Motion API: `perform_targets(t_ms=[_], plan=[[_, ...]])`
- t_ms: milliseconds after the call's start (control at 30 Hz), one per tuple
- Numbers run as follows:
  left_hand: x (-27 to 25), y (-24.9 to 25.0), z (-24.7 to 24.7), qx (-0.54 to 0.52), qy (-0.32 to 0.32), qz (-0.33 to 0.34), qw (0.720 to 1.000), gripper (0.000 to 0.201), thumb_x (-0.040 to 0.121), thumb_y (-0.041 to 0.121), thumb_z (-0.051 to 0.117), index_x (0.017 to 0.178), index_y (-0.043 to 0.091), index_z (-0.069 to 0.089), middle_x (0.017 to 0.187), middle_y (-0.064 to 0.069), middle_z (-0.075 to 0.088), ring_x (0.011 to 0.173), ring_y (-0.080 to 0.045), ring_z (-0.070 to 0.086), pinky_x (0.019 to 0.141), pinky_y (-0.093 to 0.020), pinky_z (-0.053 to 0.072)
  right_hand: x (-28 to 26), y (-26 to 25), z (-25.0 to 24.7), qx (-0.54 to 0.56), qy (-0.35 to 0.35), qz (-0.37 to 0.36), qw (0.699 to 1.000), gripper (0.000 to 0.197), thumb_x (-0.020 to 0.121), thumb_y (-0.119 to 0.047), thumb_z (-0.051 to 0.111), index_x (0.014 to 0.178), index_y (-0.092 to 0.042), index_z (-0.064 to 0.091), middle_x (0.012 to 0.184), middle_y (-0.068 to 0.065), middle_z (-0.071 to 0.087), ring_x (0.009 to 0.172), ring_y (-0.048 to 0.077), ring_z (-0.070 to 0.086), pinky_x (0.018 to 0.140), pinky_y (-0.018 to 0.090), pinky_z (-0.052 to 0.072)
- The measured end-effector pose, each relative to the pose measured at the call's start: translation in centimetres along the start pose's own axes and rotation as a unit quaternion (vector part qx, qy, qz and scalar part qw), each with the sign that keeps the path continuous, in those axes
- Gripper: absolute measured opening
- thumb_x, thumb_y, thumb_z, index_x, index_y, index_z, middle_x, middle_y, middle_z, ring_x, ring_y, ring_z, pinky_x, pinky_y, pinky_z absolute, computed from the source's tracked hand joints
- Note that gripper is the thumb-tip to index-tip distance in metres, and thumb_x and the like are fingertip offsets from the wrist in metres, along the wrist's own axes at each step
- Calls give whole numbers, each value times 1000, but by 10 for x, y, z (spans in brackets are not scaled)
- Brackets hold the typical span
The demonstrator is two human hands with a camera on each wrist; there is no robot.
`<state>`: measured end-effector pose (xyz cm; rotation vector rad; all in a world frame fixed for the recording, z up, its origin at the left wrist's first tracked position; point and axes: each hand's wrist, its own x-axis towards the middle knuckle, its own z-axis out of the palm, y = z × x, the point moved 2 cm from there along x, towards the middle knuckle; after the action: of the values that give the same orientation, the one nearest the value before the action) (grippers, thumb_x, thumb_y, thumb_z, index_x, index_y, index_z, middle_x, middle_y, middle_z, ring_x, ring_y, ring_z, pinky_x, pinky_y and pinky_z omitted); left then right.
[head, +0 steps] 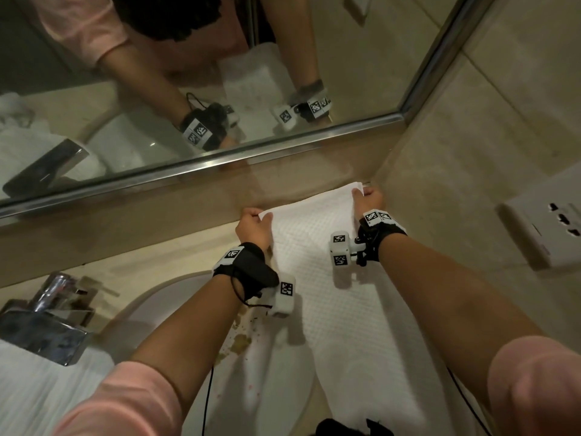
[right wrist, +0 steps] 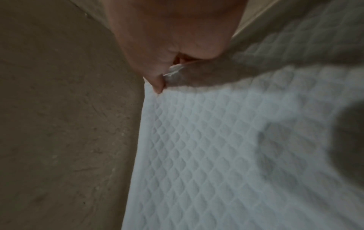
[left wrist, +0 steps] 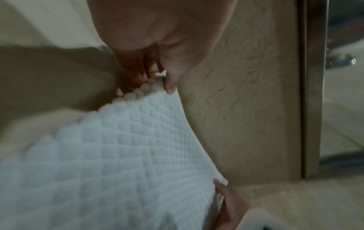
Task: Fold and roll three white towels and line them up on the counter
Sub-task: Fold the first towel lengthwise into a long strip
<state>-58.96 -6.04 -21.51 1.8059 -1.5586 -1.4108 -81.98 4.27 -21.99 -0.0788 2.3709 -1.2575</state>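
A white waffle-weave towel (head: 317, 247) lies lengthwise across the beige counter (head: 151, 265), reaching from the back ledge towards me and partly over the basin. My left hand (head: 254, 223) pinches its far left corner, the thumb on top of the towel (left wrist: 122, 147) in the left wrist view. My right hand (head: 367, 196) pinches the far right corner against the wall; the right wrist view shows the thumb pressed on the towel (right wrist: 226, 147) edge. Both far corners are slightly raised off the surface.
A chrome tap (head: 47, 319) stands at the left beside the white basin (head: 188, 287), which has brown specks on it. A mirror (head: 188, 89) runs along the back. A wall socket (head: 547, 218) sits at the right. More white cloth (head: 28, 388) lies at the lower left.
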Motion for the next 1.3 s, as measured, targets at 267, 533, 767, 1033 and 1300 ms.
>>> perform_targets(t_ms=[267,533,767,1033,1300], plan=[[-8,5,4,-203,95,-111,968,29,72,23,82,90,16,60,89,-3,68,83,-23,64,84,-29,55,11,-11,1,111,13,20,993,20,82,-23,67,78,-28,48,73,-1,58,61,19,52,72,42,52],[-9,8,7,-136,120,-81,980,23,75,23,79,82,14,59,74,0,61,63,-14,54,65,-19,41,17,-8,2,40,44,-21,998,29,82,-13,69,66,-25,47,64,-6,49,59,15,49,73,32,48],[-4,4,6,-67,120,-40,990,12,80,19,74,85,13,64,77,2,63,71,-13,55,68,-16,41,19,-11,-11,-140,39,-60,988,14,85,-6,62,86,-20,63,92,9,66,76,23,59,68,21,41],[-7,-6,-12,-12,86,-43,995,13,83,7,65,94,9,71,103,-9,71,95,-26,64,70,-12,35,-8,1,-27,-160,30,-129,978,26,83,7,47,96,-7,64,107,14,64,96,31,61,81,31,47],[-46,-21,-34,37,8,-82,996,26,94,10,49,113,7,67,120,-14,64,112,-34,58,94,-32,46,-86,63,-81,-157,29,-105,982,38,82,10,35,107,-7,59,114,13,60,102,31,57,87,35,48]])
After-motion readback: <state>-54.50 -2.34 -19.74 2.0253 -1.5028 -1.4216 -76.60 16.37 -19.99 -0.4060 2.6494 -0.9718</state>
